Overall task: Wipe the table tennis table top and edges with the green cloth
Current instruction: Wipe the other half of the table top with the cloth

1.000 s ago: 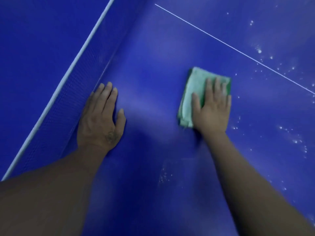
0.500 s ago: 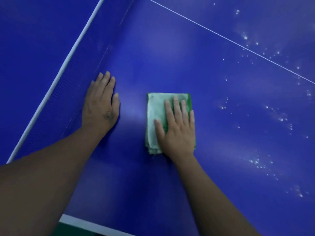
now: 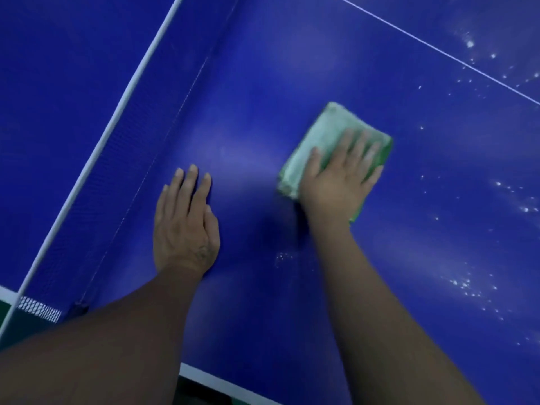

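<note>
- The green cloth (image 3: 318,141) was folded into a thick pad, its pale green face up and a darker green layer showing along its right and near edges; it was slightly blurred
- It lay flat on the blue table top (image 3: 263,97), turned so that one corner pointed away from the person, between the net (image 3: 117,159) on the left and the thin white line (image 3: 438,51) on the far right
- White specks (image 3: 467,285) were scattered over the table to the right of the cloth, with a small patch just near of it
- The right hand (image 3: 339,182) pressed down on the cloth's near half, palm down, fingers straight and spread, not curled round it
- The left hand (image 3: 184,229) lay flat on the bare table just beside the net, fingers straight and close together, holding nothing
- Compared with half a second before, the cloth and right hand sat farther from the left hand and farther up the table, and the cloth had turned from square-on to slanted
- The left hand had stayed planted beside the net, while more of the white edge band (image 3: 222,384) showed at the bottom
</note>
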A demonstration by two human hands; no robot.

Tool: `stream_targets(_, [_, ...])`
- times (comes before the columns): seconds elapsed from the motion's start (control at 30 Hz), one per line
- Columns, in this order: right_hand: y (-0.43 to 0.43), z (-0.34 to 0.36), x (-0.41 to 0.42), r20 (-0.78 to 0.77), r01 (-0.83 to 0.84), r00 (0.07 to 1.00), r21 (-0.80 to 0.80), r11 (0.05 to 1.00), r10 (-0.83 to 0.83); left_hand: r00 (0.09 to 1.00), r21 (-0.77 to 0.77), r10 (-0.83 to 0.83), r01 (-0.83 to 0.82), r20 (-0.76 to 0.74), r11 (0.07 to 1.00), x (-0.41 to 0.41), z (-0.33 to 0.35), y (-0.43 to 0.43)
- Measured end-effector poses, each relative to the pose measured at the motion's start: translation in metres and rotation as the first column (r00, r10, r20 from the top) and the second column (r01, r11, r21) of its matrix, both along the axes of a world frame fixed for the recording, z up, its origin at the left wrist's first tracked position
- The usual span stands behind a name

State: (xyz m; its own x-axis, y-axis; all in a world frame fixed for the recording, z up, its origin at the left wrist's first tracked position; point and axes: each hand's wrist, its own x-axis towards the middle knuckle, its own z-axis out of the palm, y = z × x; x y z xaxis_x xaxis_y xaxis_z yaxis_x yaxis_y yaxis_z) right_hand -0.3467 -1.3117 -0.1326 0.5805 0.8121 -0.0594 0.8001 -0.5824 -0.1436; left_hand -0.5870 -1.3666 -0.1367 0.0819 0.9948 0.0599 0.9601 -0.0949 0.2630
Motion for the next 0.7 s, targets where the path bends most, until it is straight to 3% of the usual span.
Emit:
stream_targets(0.17, [-0.099,-0.009,-0.069,-0.053,-0.465,0.880,0.101,0.879,0.472,1.000,0.026,0.003,-0.003,-0.005,1.000,0.001,-0.001,0.002])
stream_targets(0.33, [-0.154,-0.013,0.012,-0.035,-0.686,0.723,0.082,0.723,0.690,1.000,0.025,-0.002,0.002,0.010,1.000,0.001,0.000,0.002])
stream_targets(0.43, [-0.125,-0.013,0.075,0.030,-0.598,0.801,0.027,0.801,0.597,1.000,0.014,0.005,-0.005,0.012,1.000,0.001,0.000,0.001])
stream_targets(0.53, [-0.082,-0.010,0.091,0.029,-0.312,0.950,0.014,0.950,0.311,1.000,0.019,0.010,-0.011,0.016,1.000,-0.001,0.000,-0.001])
stream_targets(0.6, [-0.062,-0.008,0.077,0.027,-0.173,0.985,-0.003,0.985,0.173,1.000,0.007,0.012,-0.012,0.022,1.000,0.001,0.004,0.000])
stream_targets(0.7, [-0.068,-0.004,0.056,0.005,-0.171,0.985,-0.008,0.985,0.171,0.999,0.014,0.032,-0.033,0.043,0.999,0.006,0.009,-0.003])
